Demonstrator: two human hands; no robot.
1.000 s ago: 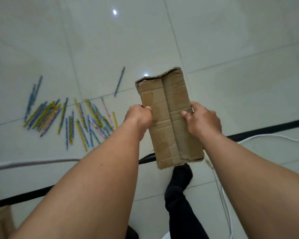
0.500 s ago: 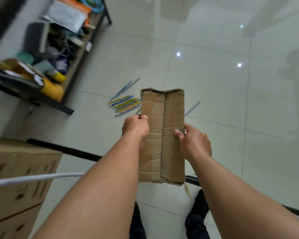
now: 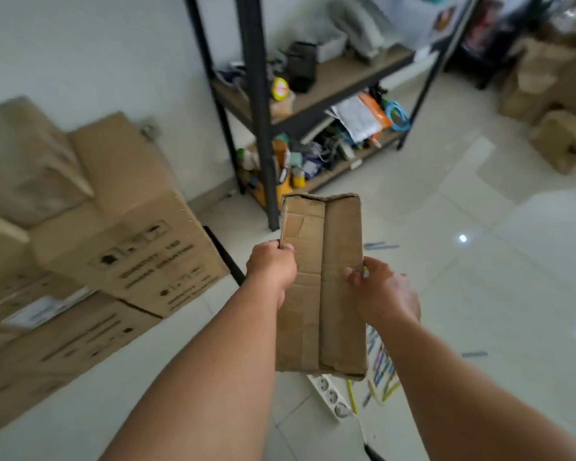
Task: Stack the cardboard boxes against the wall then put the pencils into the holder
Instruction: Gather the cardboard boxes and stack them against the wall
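Brown corrugated cardboard fills the middle of the view: a small, flat, worn cardboard box [image 3: 323, 284] is up in the air, held lengthwise away from the person, its top flaps meeting in a long central seam. The left hand [image 3: 271, 269] grasps the box's left edge, fingers curled over it. The right hand [image 3: 384, 291] grips the right edge with its thumb pressed on the top face; its other fingers are blurred and mostly hidden. The box sits over the glossy white tiled floor [image 3: 479, 294], touching nothing but the two hands. Along the floor's left edge, a stack of large printed cardboard cartons [image 3: 123, 227] stands against the white wall [image 3: 80, 44]. Beyond the held box, at the floor's far edge, a black metal shelving rack [image 3: 260, 111] carries a clutter of papers, bottles and cables. Coloured pencils [image 3: 383, 364] lie scattered on the floor just under the box's right near corner, with a few blue pencils [image 3: 379, 246] lying farther out. A white power strip [image 3: 330, 395] lies on the floor below the box's near end. More brown cartons [image 3: 566, 141] sit in the floor's far right corner.
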